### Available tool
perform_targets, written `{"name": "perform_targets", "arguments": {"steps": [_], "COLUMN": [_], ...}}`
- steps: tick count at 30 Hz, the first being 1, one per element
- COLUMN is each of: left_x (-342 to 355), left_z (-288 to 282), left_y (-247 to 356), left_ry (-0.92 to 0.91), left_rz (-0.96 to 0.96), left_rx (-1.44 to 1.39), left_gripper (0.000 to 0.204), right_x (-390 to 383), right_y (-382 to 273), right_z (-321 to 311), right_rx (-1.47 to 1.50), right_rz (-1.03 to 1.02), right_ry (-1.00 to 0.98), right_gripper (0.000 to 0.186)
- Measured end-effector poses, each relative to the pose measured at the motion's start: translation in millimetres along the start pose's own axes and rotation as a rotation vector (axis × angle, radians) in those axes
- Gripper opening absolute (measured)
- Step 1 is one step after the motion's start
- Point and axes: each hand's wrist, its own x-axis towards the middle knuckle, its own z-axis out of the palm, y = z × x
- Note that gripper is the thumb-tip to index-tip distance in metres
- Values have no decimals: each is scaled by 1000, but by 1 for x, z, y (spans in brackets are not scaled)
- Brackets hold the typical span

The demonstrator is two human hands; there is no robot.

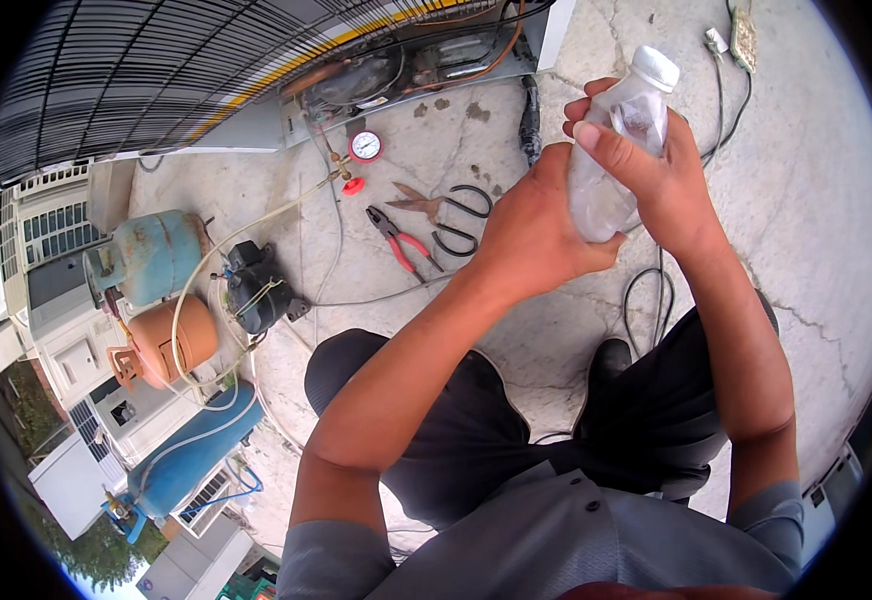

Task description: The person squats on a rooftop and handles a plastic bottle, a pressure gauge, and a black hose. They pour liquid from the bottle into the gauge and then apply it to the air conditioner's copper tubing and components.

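Observation:
A clear plastic bottle (597, 196) with a white cap (655, 68) is held up in front of me, tilted with its cap toward the far right. My left hand (533, 222) is closed round its lower part from the left. My right hand (664, 178) grips its upper body, the thumb laid across the front and fingertips showing behind. The cap is on and no finger touches it. On the concrete left of my left hand lie scissors (432, 206) with black loop handles and, beside them, red-handled pliers (392, 238).
A pressure gauge (365, 146) with a red knob joins a pale hose. Left stand a rusty blue-green cylinder (164, 255), an orange cylinder (171, 338), a black compressor (256, 290) and a long blue cylinder (196, 450). A wire-grilled appliance (146, 70) stands ahead. Cables (656, 300) lie right.

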Motion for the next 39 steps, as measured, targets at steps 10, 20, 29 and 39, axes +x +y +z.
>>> {"name": "perform_targets", "arguments": {"steps": [10, 20, 29, 39], "left_x": [1, -1, -1, 0], "left_z": [4, 2, 0, 2], "left_y": [-1, 5, 3, 2], "left_ry": [65, 23, 17, 22], "left_rz": [38, -32, -40, -31], "left_rx": [42, 49, 51, 38], "left_gripper": [83, 82, 83, 84], "right_x": [-1, 1, 2, 3], "right_y": [2, 2, 2, 2], "right_z": [-4, -4, -3, -4], "right_rx": [58, 29, 17, -15], "right_rz": [3, 30, 39, 31], "right_ry": [-11, -13, -19, -14], "right_gripper": [45, 47, 48, 51]}}
